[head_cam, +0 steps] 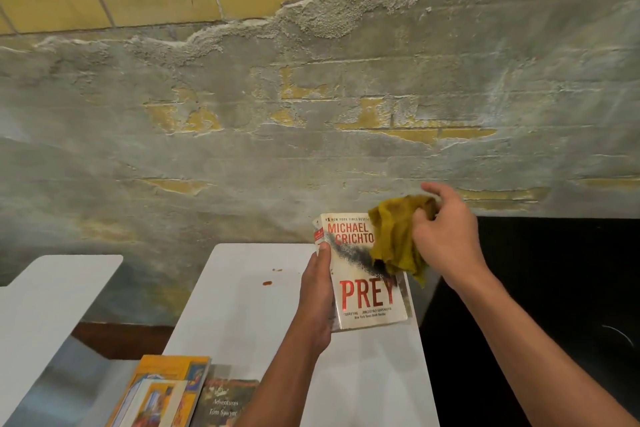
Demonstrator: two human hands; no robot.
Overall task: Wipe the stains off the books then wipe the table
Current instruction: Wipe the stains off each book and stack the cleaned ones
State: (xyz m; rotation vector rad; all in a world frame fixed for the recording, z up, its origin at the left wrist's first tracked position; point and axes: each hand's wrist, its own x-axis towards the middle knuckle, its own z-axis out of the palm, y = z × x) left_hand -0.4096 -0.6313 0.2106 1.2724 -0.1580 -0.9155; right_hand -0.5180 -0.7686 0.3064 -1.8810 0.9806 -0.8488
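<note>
Landmark: the white table (pixel 242 305), which runs away from me toward the peeling wall (pixel 311 114).
Book in hand: a paperback titled "PREY" (pixel 367 274) held up over the table's far right part, cover facing me, a dark smear across its middle.
Left hand: the left hand (pixel 317 291) grips the book along its left edge, thumb on the cover near the top corner, fingers wrapped behind.
Right hand: the right hand (pixel 446 236) is curled round a bunched yellow-green cloth (pixel 398 236), above the table's right edge.
Cloth: it hangs against the upper right of the cover, over the end of the smear.
Table stains: small reddish spots (pixel 267 283) on the table top, just left of the book.
Other books: a yellow-covered book (pixel 162 392) and a "Tom Sawyer" book (pixel 225 402) lie flat on the table's near left corner, side by side.
</note>
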